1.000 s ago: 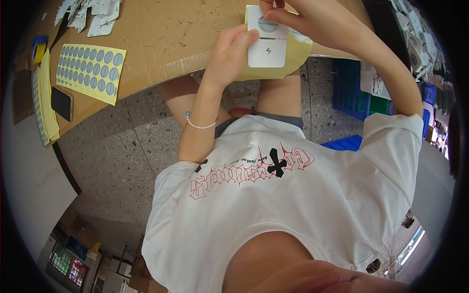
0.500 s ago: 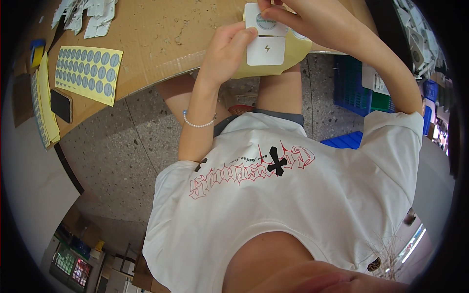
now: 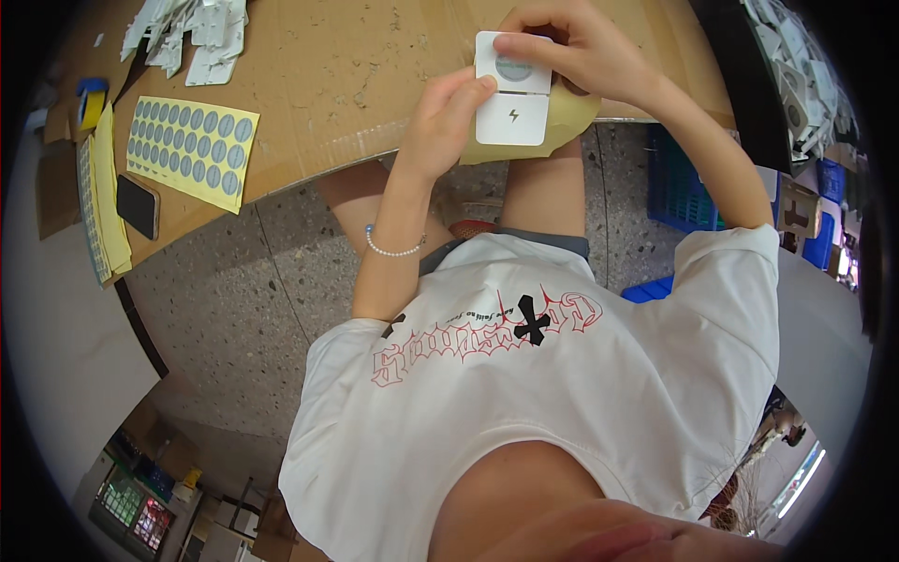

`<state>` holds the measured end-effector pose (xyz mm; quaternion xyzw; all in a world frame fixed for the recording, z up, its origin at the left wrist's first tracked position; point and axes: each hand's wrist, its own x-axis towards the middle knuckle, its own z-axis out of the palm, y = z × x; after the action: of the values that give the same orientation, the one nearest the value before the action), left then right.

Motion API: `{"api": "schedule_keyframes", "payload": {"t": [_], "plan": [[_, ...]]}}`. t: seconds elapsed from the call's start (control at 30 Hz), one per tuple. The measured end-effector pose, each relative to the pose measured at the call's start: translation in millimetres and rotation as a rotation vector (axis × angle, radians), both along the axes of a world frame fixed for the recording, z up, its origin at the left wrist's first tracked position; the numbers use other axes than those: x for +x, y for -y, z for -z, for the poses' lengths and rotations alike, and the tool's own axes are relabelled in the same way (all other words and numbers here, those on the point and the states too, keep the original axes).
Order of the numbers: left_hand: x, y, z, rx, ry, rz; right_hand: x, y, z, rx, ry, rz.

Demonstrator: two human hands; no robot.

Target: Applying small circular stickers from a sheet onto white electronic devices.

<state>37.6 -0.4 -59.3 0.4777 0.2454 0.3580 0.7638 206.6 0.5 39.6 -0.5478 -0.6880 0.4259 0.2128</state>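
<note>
A white two-part hinged panel [image 3: 512, 129] is held above the near table edge; a small gold lightning-bolt mark shows on its lower half. On its upper half sits a round grey sticker [image 3: 514, 68]. My left hand [image 3: 448, 117] pinches the panel's left edge by the hinge, thumb on top. My right hand [image 3: 571, 51] is closed at the upper half, its thumb pressed on the sticker's upper edge; its other fingers curl by the far edge, partly hidden. Under the panel, a yellow backing sheet [image 3: 487, 153] hangs over the table edge.
To the left lie a yellow sheet of round grey stickers [image 3: 192, 145], a dark phone [image 3: 138, 206] and a tape roll [image 3: 92, 103]. White plastic pieces [image 3: 217, 42] pile at the far left. More white pieces [image 3: 796, 84] fill a black container at right. A blue crate [image 3: 676, 192] stands below the table.
My right thumb has come down onto the sticker, where before my fingers were raised at the panel's far edge. Panel and hands appear slightly lower in view, along with the whole scene.
</note>
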Motion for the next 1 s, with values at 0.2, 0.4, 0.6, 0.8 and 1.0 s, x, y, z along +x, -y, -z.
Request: {"api": "schedule_keyframes", "payload": {"t": [0.2, 0.4, 0.6, 0.8, 1.0], "plan": [[17, 6, -33, -0.099, 0.102, -0.044, 33, 13, -16, -0.094, -0.135, 0.146], [22, 13, -61, -0.092, 0.179, 0.037, 109, 39, -99, 0.299, 0.082, 0.168], [37, 17, -82, -0.076, 0.198, 0.094, 284, 81, -191, 0.513, 0.331, 0.804], [37, 20, -96, -0.07, 0.152, 0.072, 368, 94, -223, 0.368, 0.503, 0.799], [39, 15, -95, -0.058, 0.125, 0.08, 454, 92, -237, 0.298, 0.843, 0.86]]}}
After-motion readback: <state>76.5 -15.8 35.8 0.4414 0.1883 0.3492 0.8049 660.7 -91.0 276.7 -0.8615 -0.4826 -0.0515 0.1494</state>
